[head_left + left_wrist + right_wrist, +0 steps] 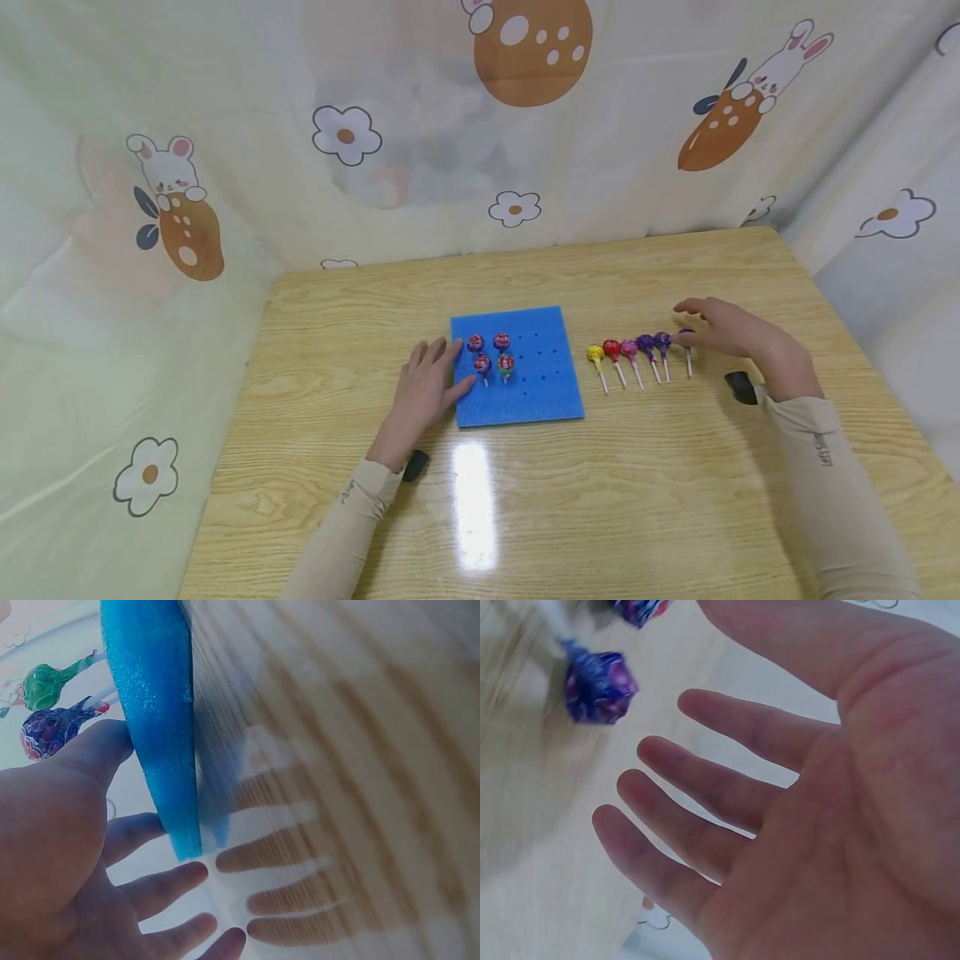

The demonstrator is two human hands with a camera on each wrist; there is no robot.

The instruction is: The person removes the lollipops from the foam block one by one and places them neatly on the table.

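Note:
A blue foam board (551, 400) lies flat on the table, with several wrapped lollipops (502, 341) standing in its left half and small holes in the right half. My left hand (423, 387) is at the board's left edge, thumb touching the foam and fingers spread along its side. To the right of the board lies a row of several lollipops, among them a yellow one (595, 353), a red one (612, 347) and purple ones. My right hand (738, 333) hovers by the row's right end, its fingers extended near a purple lollipop (600, 690) and holding nothing.
The wooden table (600, 500) ends at a patterned curtain (427, 192) at the back and sides. Dark wrist devices (741, 387) show below both wrists. A bright glare patch lies in front of the board.

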